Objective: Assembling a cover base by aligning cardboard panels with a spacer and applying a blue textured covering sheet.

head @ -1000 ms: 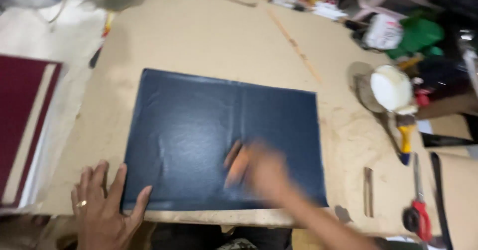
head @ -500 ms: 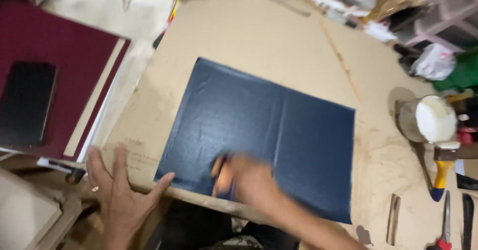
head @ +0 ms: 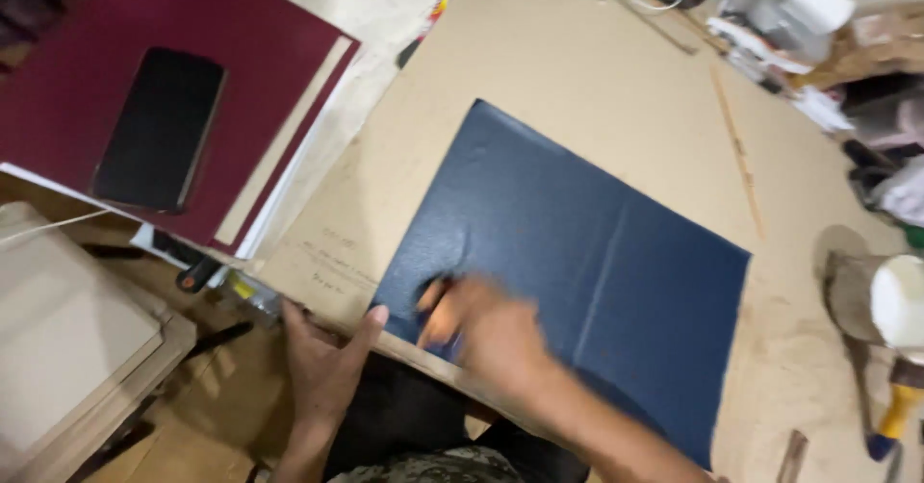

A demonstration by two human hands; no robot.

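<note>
Since half a second ago, the right hand [head: 486, 324] has slid leftward along the near edge of the dark blue cover sheet [head: 577, 252] and now presses its near left corner, blurred, with something small and orange under the fingers; how tightly it grips cannot be told. Meanwhile the left hand [head: 322, 363] has drawn back to the table edge [head: 318, 281], fingers loosely spread, thumb just beside the sheet's corner. Maroon boards [head: 260, 69] with a black phone [head: 159, 127] lie to the left; a white-headed mallet [head: 900, 319] rests at right.
</note>
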